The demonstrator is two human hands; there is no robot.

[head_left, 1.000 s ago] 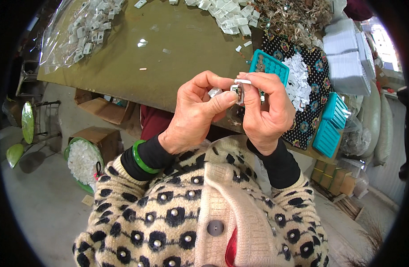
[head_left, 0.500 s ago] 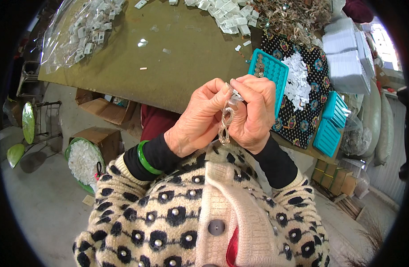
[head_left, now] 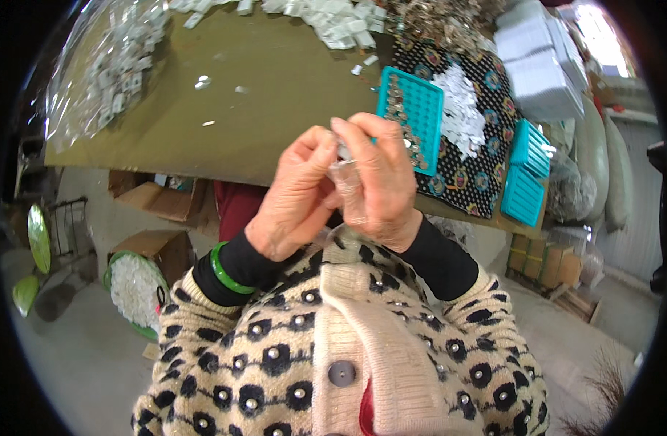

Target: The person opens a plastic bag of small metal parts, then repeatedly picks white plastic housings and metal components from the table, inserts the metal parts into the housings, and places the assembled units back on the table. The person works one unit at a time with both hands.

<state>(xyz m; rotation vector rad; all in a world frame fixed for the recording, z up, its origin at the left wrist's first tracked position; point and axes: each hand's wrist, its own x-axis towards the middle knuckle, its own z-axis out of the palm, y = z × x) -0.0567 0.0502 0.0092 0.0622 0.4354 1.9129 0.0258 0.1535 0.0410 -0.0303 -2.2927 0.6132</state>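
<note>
In front of my chest, over the table's near edge, both hands are closed on a small clear plastic bag [head_left: 348, 187]. My left hand [head_left: 290, 196] pinches its upper end between thumb and fingers. My right hand [head_left: 386, 182] grips it from the other side, index finger and thumb at the top. A bit of white shows at the fingertips; the bag's contents are hard to make out. Just beyond my right hand lies a teal tray [head_left: 428, 105] with rows of hollows. Small round metallic pieces [head_left: 396, 107] sit along its left side.
White tags [head_left: 461, 109] lie on a black patterned cloth [head_left: 486, 167]. White packets [head_left: 333, 25], a tangled cord heap [head_left: 450, 22] and a large clear bag [head_left: 112, 80] occupy the olive table [head_left: 253, 131]. Teal trays [head_left: 524, 196] stand right; a green basket [head_left: 110, 280] stands lower left.
The looped pale cord that hung below my fingers is out of sight; the clear bag shows between my hands. My hands sit slightly left in view, and the whole scene has shifted left.
</note>
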